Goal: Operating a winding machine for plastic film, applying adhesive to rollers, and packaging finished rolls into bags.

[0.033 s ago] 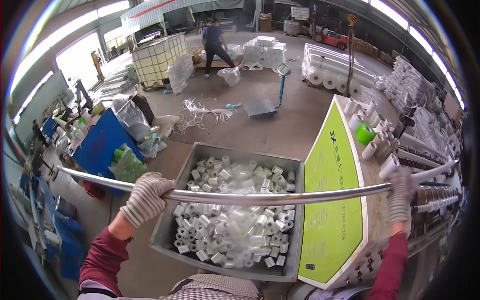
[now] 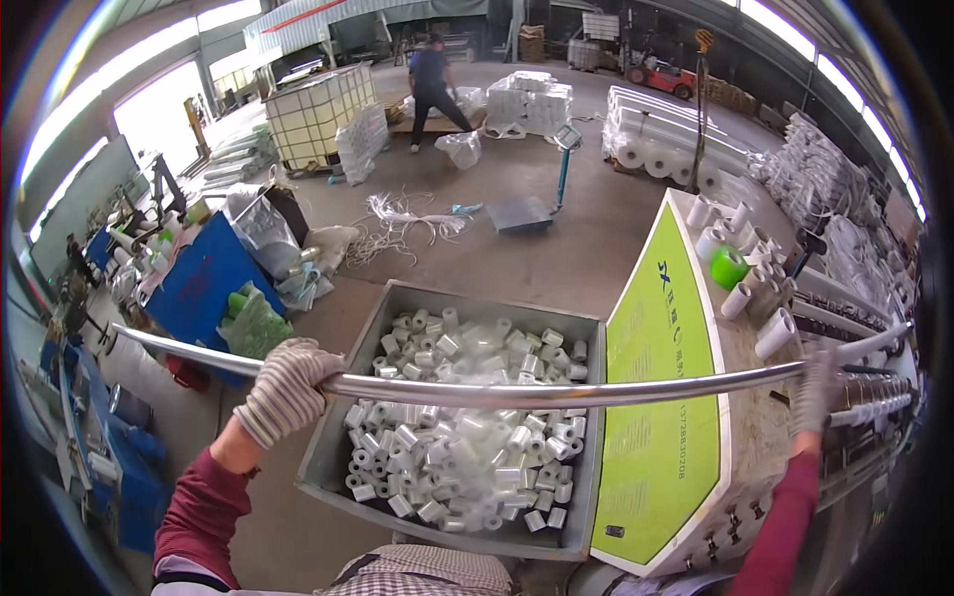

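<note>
Left grip (image 2: 288, 391) clamps the metal bar (image 2: 537, 396); right grip (image 2: 815, 389), blurred, closure unclear, has shifted outward.

"How do the arms stand?"

"Spread wide. Left arm (image 2: 206, 519) and right arm (image 2: 782, 517) both reach forward, maroon-sleeved, bare at the left wrist (image 2: 237, 450) and right wrist (image 2: 806, 444)."

"And the left hand (image 2: 288, 390)?"

"Gloved in stripes, back upward, curled in a firm grip."

"The right hand (image 2: 815, 392)?"

"About level with it, gloved too, but too blurred to read its grip."
</note>
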`<action>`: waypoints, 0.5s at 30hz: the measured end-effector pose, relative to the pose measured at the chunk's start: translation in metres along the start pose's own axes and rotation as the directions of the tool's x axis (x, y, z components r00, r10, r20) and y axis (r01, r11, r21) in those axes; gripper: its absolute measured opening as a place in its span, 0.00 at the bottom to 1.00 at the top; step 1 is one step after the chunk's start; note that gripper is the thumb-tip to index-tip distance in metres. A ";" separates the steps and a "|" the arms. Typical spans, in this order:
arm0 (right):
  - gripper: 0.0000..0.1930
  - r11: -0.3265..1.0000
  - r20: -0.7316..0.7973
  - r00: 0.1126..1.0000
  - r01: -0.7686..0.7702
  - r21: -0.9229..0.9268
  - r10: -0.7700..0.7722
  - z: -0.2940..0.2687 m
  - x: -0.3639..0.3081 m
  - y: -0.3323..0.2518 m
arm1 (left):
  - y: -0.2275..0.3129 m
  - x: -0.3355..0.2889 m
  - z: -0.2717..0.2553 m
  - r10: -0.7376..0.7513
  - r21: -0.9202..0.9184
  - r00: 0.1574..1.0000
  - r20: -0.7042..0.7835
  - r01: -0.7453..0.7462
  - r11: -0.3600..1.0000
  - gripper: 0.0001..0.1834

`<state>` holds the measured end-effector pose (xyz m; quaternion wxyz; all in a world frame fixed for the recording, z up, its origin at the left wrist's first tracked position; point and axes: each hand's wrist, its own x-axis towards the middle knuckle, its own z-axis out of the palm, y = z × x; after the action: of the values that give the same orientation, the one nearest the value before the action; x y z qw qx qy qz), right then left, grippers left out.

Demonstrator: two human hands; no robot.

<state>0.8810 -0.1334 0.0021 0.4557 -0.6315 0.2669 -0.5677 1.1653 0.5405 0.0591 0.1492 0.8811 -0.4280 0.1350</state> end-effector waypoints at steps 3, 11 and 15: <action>0.27 0.527 -0.642 0.739 -0.469 -0.708 -0.205 -0.078 0.084 0.024 | 0.013 -0.008 -0.019 -0.036 0.035 0.998 0.041 0.034 0.999 0.02; 0.24 0.582 0.183 0.792 0.563 -0.587 -0.582 0.000 0.003 0.046 | 0.005 -0.044 -0.033 -0.030 -0.039 0.995 0.093 0.034 0.999 0.06; 0.22 0.974 -0.103 0.974 -0.188 0.127 0.201 0.060 -0.086 -0.036 | -0.033 -0.109 -0.045 -0.036 -0.037 0.986 0.161 0.042 0.998 0.07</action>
<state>0.9141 -0.0277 -0.0033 0.5291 -0.5408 0.3199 -0.5704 1.1215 0.6551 0.0556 0.1345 0.8941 -0.4240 0.0521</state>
